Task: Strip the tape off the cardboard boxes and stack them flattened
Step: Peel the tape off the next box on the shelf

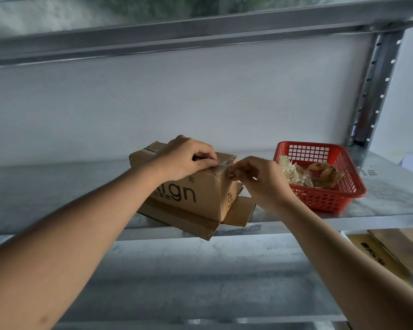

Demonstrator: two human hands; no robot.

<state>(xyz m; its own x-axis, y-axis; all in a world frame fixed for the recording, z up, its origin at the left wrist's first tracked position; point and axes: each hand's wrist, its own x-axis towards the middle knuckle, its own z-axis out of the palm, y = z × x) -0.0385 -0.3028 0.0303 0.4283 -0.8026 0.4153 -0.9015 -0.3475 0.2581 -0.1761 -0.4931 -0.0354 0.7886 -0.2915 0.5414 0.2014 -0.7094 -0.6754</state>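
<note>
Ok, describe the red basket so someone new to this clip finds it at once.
Start at the metal shelf with the perforated upright at its right end. The red basket sits there, right of the cardboard box both hands work on. It is the only red, slotted plastic thing, holding crumpled tape scraps.

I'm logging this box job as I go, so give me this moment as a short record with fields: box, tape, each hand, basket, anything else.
box: cardboard box on the metal shelf, still box-shaped, bottom flaps splayed out
tape: clear strip partly lifted at the top right edge
left hand: left hand on the box top, fingers curled at the taped seam
right hand: right hand, pinch grip on the loose tape end
basket: red basket right of the box, holding crumpled tape wads
below: flattened cardboard on the lower shelf, right
</note>
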